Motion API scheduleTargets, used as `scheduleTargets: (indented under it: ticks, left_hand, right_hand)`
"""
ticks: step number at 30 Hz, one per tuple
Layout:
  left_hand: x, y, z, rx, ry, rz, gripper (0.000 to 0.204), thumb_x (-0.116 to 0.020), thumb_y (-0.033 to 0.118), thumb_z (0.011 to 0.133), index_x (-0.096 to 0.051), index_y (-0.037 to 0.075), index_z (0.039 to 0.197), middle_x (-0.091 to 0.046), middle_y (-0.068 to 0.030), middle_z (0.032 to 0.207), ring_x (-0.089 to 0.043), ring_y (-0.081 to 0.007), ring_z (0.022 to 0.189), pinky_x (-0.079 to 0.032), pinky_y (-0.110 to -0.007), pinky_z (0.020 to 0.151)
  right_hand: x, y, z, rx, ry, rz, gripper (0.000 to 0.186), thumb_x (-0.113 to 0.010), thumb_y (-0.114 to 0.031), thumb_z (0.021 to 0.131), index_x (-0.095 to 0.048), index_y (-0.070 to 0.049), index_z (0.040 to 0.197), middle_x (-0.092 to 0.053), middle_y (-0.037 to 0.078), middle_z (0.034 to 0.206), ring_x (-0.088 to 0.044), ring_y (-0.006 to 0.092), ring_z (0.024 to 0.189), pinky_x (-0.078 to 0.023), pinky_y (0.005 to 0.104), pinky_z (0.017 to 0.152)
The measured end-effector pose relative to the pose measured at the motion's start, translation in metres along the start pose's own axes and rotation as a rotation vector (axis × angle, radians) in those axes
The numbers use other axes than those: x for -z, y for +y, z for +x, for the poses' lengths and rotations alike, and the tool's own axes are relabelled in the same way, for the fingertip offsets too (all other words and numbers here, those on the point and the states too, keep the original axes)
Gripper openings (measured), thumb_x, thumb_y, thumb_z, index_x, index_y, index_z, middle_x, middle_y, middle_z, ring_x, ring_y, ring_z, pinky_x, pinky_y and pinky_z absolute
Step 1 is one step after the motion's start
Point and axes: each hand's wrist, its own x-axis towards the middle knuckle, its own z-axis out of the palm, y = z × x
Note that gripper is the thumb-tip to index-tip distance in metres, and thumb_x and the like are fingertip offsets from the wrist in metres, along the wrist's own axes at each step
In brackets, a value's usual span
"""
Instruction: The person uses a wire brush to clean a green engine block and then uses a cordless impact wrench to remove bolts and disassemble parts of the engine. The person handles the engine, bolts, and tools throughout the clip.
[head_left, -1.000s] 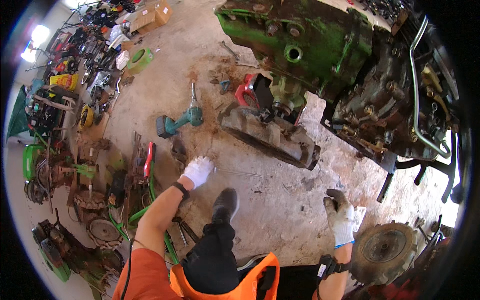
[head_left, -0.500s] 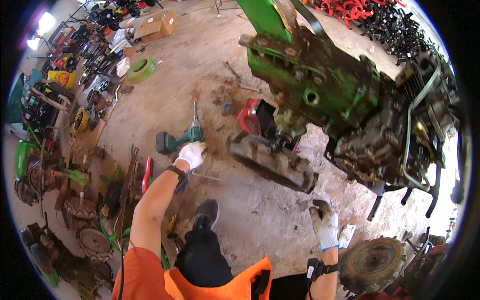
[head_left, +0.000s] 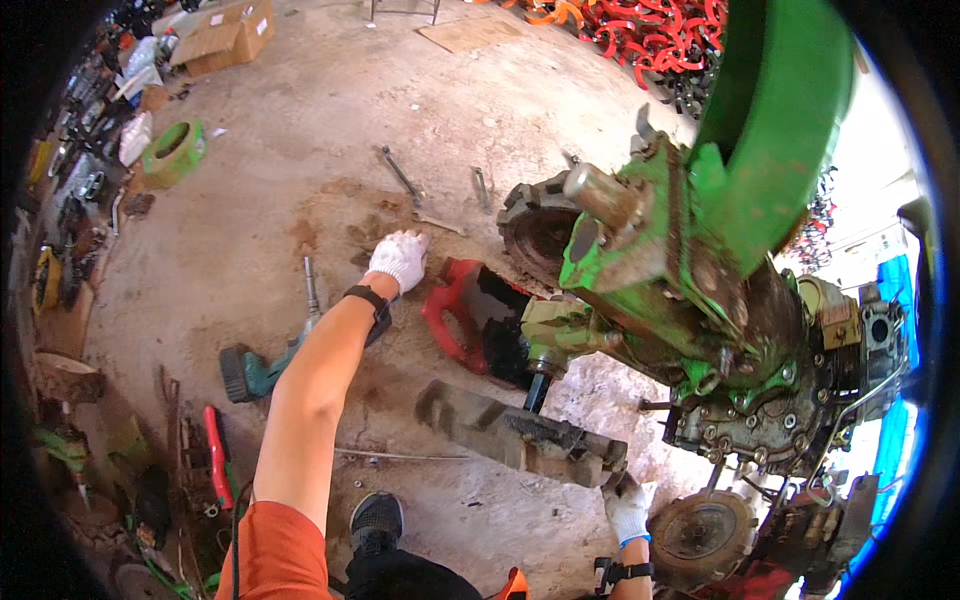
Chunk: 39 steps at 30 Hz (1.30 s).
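My left hand point(head_left: 400, 258), in a white glove, reaches low over the floor beside a red-rimmed pan point(head_left: 458, 335) with dark liquid in it. Its fingers are curled, and whatever they hold is hidden. In a dark-stained glove, my right hand point(head_left: 627, 510) has its bent fingers on the near end of a muddy lugged tyre point(head_left: 500, 435). That wheel is joined by a dark shaft to a large green machine housing point(head_left: 640, 270). My left forearm partly covers a teal cordless power tool point(head_left: 262, 374) with a long socket, lying on the floor.
Wrenches point(head_left: 400, 175) lie beyond my left hand. A second wheel point(head_left: 545, 225) stands behind the pan, another tyre point(head_left: 700, 530) at the lower right. The green machine fills the right side. Parts and a cardboard box point(head_left: 225, 38) line the left; red curved blades point(head_left: 650, 35) are piled far back.
My view has shifted toward the right and forward. My left hand has gone from beside the power tool to the floor beyond the pan. My right hand has come up against the tyre.
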Motion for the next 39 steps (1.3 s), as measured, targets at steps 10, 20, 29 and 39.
scheduleTargets:
  ticks: [10,20,29,39]
  left_hand:
    - [-0.064,-0.005,0.095,-0.014,0.171,-0.069,0.031,-0.051,0.019,0.105,-0.077,0.008,0.119,-0.077,-0.0189,0.12,-0.075,-0.0379,0.113,-0.062,-0.05,0.095]
    - [-0.046,-0.006,0.096,-0.107,0.107,0.144,0.022,-0.062,0.018,0.099,-0.082,0.01,0.105,-0.081,-0.0149,0.107,-0.08,-0.0321,0.1,-0.064,-0.046,0.082]
    - [0.048,-0.034,-0.047,0.17,0.221,-0.683,0.05,-0.062,0.025,0.106,-0.058,-0.003,0.147,-0.065,-0.0325,0.142,-0.064,-0.046,0.132,-0.051,-0.048,0.113]
    - [0.209,0.105,-0.262,-0.682,0.231,-0.512,0.033,-0.056,0.008,0.11,-0.054,0.001,0.143,-0.069,-0.0154,0.113,-0.066,-0.0191,0.061,-0.055,-0.031,0.052]
  right_hand:
    - [0.045,-0.037,-0.032,-0.282,-0.148,-0.256,0.04,-0.074,-0.016,0.096,-0.072,-0.002,0.133,-0.08,0.021,0.117,-0.077,0.0357,0.112,-0.06,0.0402,0.095]
    - [0.07,-0.079,-0.024,-0.142,-0.212,-0.212,0.039,-0.073,0.002,0.093,-0.072,0.0,0.131,-0.081,0.01,0.118,-0.076,0.0177,0.106,-0.06,0.0302,0.095]
    - [0.065,-0.053,0.012,-0.078,-0.253,-0.129,0.036,-0.074,-0.023,0.101,-0.073,-0.003,0.131,-0.081,0.017,0.115,-0.078,0.0241,0.105,-0.061,0.0357,0.093]
    - [0.055,-0.024,0.064,-0.018,-0.05,0.461,0.044,-0.07,-0.039,0.105,-0.075,-0.001,0.127,-0.077,0.01,0.103,-0.069,0.0175,0.088,-0.056,0.0347,0.078]
